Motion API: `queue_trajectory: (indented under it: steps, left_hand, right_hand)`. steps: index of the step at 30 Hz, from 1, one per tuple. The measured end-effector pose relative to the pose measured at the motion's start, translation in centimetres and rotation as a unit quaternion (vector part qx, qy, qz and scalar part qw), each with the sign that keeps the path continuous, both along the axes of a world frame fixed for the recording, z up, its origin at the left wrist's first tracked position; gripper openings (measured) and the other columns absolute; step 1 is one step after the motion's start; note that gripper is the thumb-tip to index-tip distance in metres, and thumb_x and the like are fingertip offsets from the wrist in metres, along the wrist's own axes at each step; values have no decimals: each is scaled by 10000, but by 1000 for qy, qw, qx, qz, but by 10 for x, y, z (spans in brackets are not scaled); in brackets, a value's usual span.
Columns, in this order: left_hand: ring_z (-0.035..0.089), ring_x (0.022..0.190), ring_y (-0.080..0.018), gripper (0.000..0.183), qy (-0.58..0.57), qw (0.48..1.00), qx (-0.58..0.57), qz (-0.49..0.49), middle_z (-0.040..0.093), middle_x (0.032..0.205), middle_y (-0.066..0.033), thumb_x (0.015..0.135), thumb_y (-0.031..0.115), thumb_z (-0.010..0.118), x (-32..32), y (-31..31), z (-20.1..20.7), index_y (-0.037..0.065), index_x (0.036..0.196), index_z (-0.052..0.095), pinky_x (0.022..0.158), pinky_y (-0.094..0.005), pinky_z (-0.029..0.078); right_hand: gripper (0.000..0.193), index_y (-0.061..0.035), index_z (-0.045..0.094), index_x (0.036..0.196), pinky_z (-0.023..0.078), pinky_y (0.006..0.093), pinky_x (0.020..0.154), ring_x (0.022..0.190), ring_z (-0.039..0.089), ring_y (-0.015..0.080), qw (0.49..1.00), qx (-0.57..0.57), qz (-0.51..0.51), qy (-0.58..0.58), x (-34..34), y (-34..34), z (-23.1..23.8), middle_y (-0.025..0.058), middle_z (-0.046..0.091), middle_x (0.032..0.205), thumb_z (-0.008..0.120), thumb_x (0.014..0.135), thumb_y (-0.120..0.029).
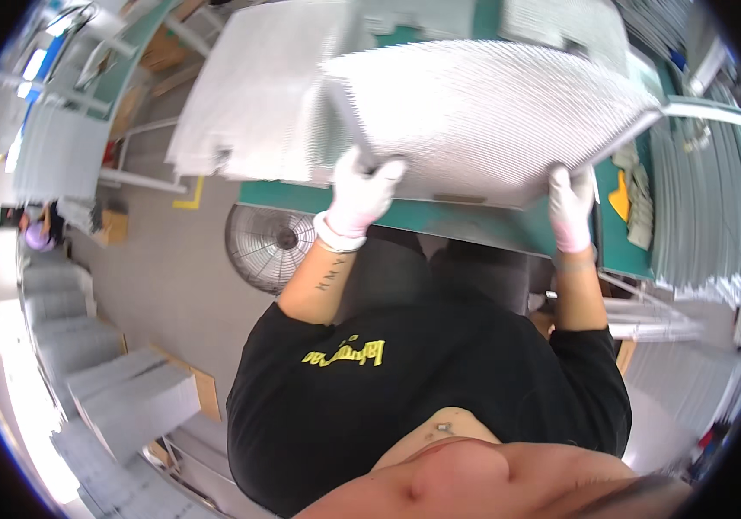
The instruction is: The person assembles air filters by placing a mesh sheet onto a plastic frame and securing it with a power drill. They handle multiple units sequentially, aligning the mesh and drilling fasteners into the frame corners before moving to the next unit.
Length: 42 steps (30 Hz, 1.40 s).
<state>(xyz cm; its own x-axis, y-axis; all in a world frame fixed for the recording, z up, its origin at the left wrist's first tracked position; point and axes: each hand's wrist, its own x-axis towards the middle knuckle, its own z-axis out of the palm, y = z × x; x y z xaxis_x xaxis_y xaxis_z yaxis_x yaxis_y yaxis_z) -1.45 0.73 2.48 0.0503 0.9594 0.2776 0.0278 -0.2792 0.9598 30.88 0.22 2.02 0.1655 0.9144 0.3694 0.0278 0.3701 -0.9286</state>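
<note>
A wide, silvery panel with a finely ribbed, mesh-like face (pixel 491 121) is held up at a tilt over the green worktable (pixel 509 232). My left hand (pixel 364 195), in a white glove, grips its near left corner, the thumb lying over the edge. At the near right corner my right hand (pixel 570 206), also gloved in white, has its thumb against the panel and the other fingers behind it. A darker grey strip runs along each side edge of the panel. Left of it on the table lie flat pale ribbed sheets (pixel 258 91), one with a notched near edge.
Another ribbed sheet (pixel 565 26) lies beyond the held panel. A yellow tool (pixel 619 197) rests by crumpled grey cloth (pixel 639 208) at the right. Stacked grey panels (pixel 703 190) stand further right. A round floor fan (pixel 280 240) sits below the table's left edge.
</note>
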Motion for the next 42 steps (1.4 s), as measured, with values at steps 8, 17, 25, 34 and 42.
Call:
queue_trajectory:
  steps: [8,17,25,34,42]
  left_hand:
    - [626,1019,-150,488,-70,995,-34,-64,685,1118,-91,865,145,803,-1,2,59,-49,1261,592,900,-304,502]
    - [647,800,-238,227,-14,955,295,-3,649,937,-138,985,214,666,4,-7,107,-6,1026,631,692,-373,526]
    - [595,1215,-361,458,180,814,211,-511,601,1327,-202,894,328,649,-11,-20,64,37,1248,643,1010,-483,480]
    - [574,1169,-339,460,439,833,111,-319,632,1185,-141,811,160,678,-24,3,-6,79,1262,634,1021,-457,438]
    - [603,1023,-352,346,475,823,104,-295,653,1043,-138,850,53,531,-34,16,1,19,1175,643,935,-465,469]
  right_hand:
    - [480,36,520,1382,437,319,1035,1174,584,145,984,-108,143,-18,29,2,40,88,641,1304,679,954,-111]
    - [242,-32,555,1028,498,330,620,729,624,238,972,227,39,-51,14,-4,116,112,636,848,639,1008,-258]
    - [110,-43,592,993,556,375,682,884,680,257,868,341,348,-93,48,-77,88,166,698,1050,576,991,-152]
    - [185,-90,555,916,560,395,710,892,674,265,914,258,276,-150,45,-121,83,115,707,1034,687,804,-156]
    - [137,-100,504,845,527,317,674,748,646,203,908,336,218,-125,31,-116,75,110,684,901,561,965,-134]
